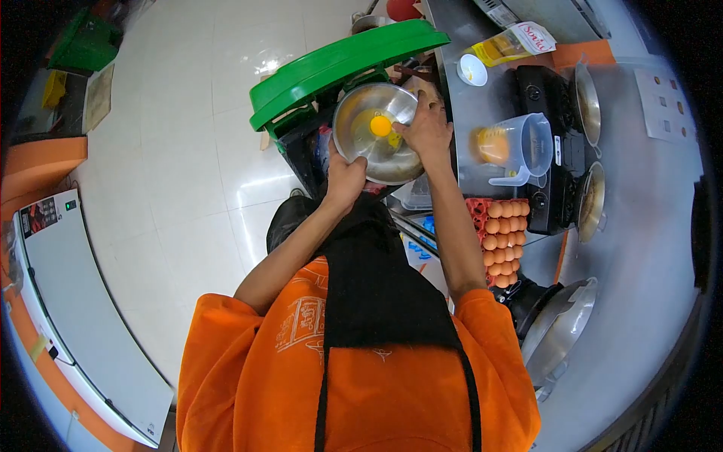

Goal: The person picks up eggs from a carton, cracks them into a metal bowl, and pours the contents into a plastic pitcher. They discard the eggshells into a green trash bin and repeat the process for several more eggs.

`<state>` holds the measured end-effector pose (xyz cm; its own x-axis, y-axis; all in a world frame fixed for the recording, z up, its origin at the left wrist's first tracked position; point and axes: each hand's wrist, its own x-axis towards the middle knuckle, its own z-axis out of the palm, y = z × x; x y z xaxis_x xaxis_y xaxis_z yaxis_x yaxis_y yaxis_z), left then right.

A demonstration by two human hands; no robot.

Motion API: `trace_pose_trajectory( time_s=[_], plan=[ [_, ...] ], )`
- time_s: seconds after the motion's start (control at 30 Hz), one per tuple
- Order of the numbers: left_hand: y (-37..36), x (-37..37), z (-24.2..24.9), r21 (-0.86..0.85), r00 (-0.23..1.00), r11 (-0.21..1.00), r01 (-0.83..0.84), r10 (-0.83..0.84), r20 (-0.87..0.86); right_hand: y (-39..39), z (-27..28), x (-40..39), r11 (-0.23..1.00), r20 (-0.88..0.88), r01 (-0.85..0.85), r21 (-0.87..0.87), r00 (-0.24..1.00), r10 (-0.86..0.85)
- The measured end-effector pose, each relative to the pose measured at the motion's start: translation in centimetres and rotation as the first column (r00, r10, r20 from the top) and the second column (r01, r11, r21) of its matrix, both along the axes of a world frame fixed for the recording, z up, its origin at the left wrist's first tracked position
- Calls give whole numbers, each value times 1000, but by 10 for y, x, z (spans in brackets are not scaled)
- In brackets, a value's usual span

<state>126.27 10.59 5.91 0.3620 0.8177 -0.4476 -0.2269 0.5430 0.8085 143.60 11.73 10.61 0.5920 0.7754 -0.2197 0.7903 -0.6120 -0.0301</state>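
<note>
Steel bowl (354,124) risked spilling egg (381,126) if my left hand (346,182), closed on seven o'clock, slipped; right hand (428,126) half-curled at three (grip unclear).

The yellow and white packet (518,44) bore red lettering that began "Sovi"; its last characters were unclear. Markings on the white appliance (102,301), the orange shirt (282,361) and the white sheet (666,104) were too small or blurred for reading.

Floor (173,151) room left, green lid (339,71) ahead, counter (482,98) right
</note>
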Motion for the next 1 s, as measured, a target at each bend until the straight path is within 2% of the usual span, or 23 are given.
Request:
trace_pose_trajectory(
  time_s=[0.23,0.4,0.8,0.9,1.0],
  plan=[
    [1,-1,7,68,999,998,5,-2,-50,1,-2,4,998,26,-59,8,998,59],
    [0,1,-1,20,1000,1000,-7,8,-12,-1,-6,7,996,-4,-74,56,997,74],
    [-1,1,-4,26,1000,1000,-6,6,20,1,-6,4,997,13,-47,60,999,47],
    [1,0,-6,60,999,997,50,-51,8,3,-3,6,999,-45,-12,50,999,14],
    [1,0,3,89,999,996,31,-28,-41,-1,-13,13,982,-44,-41,183,998,50]
  ],
)
